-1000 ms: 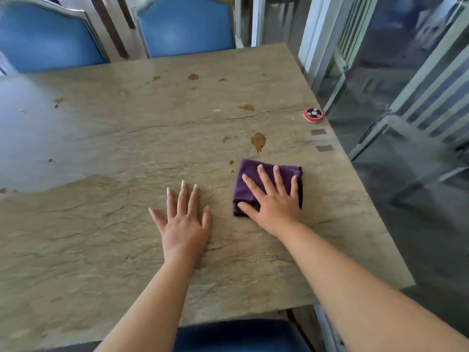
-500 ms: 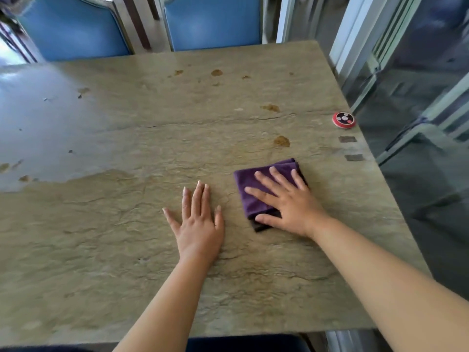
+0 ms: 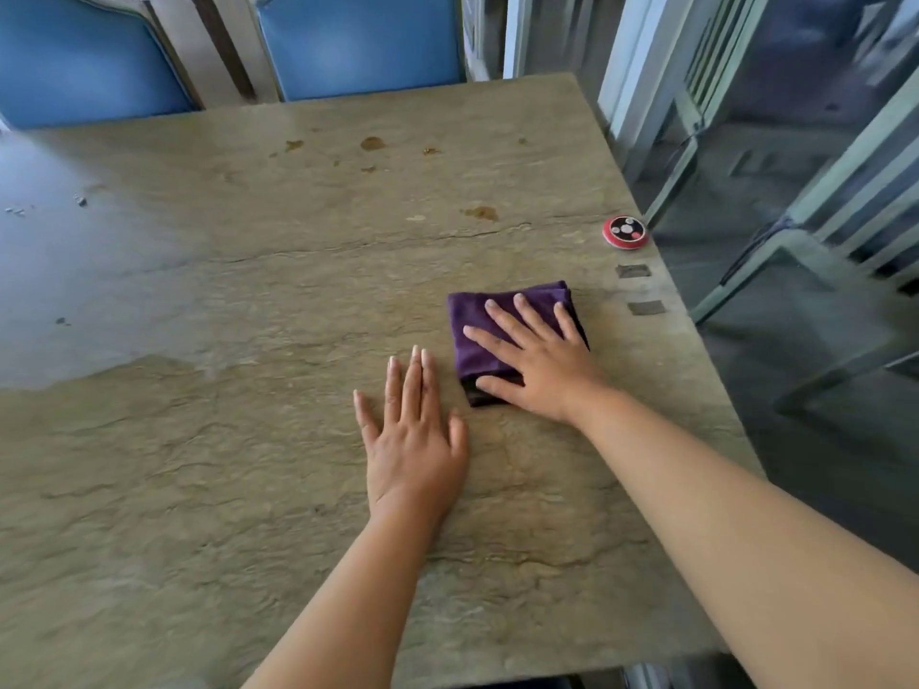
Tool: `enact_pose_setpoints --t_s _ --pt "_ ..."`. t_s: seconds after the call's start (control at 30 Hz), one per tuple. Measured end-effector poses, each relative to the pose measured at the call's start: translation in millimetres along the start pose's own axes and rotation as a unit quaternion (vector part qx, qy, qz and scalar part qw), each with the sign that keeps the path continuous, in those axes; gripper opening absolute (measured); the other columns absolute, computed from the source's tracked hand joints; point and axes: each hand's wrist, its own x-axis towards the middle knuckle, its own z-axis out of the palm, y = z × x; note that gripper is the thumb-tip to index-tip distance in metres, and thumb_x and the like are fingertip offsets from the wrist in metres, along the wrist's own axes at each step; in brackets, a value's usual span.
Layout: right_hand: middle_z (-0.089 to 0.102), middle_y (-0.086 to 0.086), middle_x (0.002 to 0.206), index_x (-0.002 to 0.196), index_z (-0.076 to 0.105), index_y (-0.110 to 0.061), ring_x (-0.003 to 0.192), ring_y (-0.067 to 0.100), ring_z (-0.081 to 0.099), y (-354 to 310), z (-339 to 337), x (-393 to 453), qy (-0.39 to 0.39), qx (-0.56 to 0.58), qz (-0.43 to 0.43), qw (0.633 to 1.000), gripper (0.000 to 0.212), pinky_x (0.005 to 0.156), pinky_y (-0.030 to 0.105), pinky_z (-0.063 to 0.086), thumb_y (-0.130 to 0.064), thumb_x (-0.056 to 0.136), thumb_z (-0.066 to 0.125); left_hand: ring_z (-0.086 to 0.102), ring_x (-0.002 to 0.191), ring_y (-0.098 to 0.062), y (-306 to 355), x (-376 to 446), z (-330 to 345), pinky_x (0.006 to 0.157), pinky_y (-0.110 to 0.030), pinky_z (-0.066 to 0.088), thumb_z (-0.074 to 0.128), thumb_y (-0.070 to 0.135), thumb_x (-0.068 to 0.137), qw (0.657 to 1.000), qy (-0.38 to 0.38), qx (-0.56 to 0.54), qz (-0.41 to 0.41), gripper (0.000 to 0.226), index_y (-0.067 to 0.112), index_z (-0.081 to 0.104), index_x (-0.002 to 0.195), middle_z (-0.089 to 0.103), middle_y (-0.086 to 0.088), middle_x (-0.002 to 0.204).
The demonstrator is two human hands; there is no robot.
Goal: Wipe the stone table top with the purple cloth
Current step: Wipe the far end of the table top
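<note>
Two hands on the stone table top (image 3: 248,489), both flat. Right hand (image 3: 539,365) lies palm down on the folded purple cloth (image 3: 477,330), fingers straight and spread, thumb stretched out along the cloth's near edge; pressing it, not gripping it. Cloth sits on the right half of the table, near the right edge, folded into a rough square with a dark layer showing at its near and right sides. Left hand (image 3: 413,440) rests palm down on bare stone just beside the cloth's near left corner, fingers straight and close together, thumb out to the side, holding nothing. Whether the left thumb touches the cloth, can't tell.

Brown stains (image 3: 480,212) on the table beyond the cloth, more small ones (image 3: 372,143) toward the far edge. Crumbs or specks (image 3: 79,201) on the far left, where the surface reflects pale light. Round red button (image 3: 624,232) with a black face sits at the right edge beyond the cloth, and two small dark square patches (image 3: 632,271) lie between it and the cloth's level along the same edge. Blue chairs (image 3: 358,42) stand at the far side. Pale frames and glass panels (image 3: 696,92) on the right.
</note>
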Motion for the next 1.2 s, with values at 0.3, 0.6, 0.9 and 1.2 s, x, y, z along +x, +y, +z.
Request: enact_pose_setpoints --t_s 0.3,0.6,0.9,1.2 --pt "-0.013 -0.005 0.161 0.147 -0.002 -0.047 0.147 0.027 -0.015 14.2 -1.8 -34.1 0.009 0.051 0.282 0.958 0.068 0.113 0.058 -0.011 -0.074 0.086 0.012 -0.017 0.147 -0.01 -0.2 -2.5 -1.3 0.118 -0.052 -0.008 0.01 0.063 0.088 1.0 0.007 0.012 0.015 0.074 0.031 0.0 0.154 -0.008 0.015 0.161" --pt "-0.003 -0.008 0.162 0.145 0.003 -0.054 0.148 0.025 -0.006 19.2 11.9 -135.8 0.053 0.017 0.212 0.976 0.069 0.115 0.057 -0.009 -0.078 0.08 0.008 -0.021 0.146 -0.014 33.9 -42.5 1.5 0.114 -0.059 -0.012 0.02 0.05 0.094 0.995 -0.038 0.005 0.089 0.063 0.033 0.004 0.153 -0.013 0.011 0.161" --pt "-0.008 -0.002 0.161 0.148 -0.001 -0.046 0.147 0.031 -0.011 -41.7 24.6 -189.9 0.059 0.051 0.351 0.933 0.07 0.113 0.061 -0.01 -0.073 0.084 0.006 -0.021 0.146 -0.013 51.6 -70.3 14.7 0.114 -0.06 -0.011 0.01 0.046 0.093 0.987 -0.05 0.027 0.147 0.063 0.033 -0.006 0.153 -0.014 0.011 0.161" --pt "-0.005 -0.007 0.161 0.146 -0.001 -0.052 0.148 0.027 -0.007 -32.0 28.1 -261.9 0.046 0.036 0.282 0.958 0.068 0.116 0.057 -0.003 -0.077 0.084 0.012 -0.021 0.146 -0.013 50.4 -71.7 11.6 0.115 -0.059 -0.013 0.009 0.048 0.095 0.987 -0.053 0.014 0.152 0.062 0.032 -0.005 0.153 -0.014 0.011 0.161"
